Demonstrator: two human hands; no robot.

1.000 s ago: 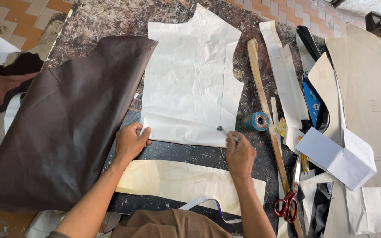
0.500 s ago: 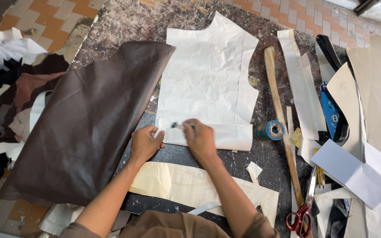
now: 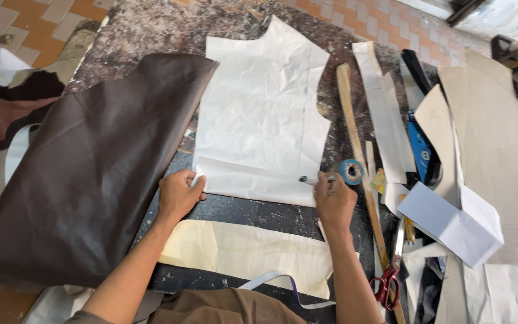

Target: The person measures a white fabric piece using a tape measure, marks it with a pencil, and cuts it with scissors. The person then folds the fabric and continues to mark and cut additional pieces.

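the right hand [image 3: 334, 201] is now at the lower right corner of the white pattern [image 3: 259, 114]; half a second ago it was near the lower left part of it, beside the left hand. it pinches a thin pen [image 3: 318, 179], with the tip on the paper edge. the left hand [image 3: 178, 195] stays at the lower left corner, fingers pressed together and flat on the pattern, so the paper does not slide. the pattern lies on the counter [image 3: 271, 213], just right of the brown leather [image 3: 91, 162]. it seems the marking along the bottom edge is reaching its end. a blue spool [image 3: 351, 171] stands just right of the pattern.
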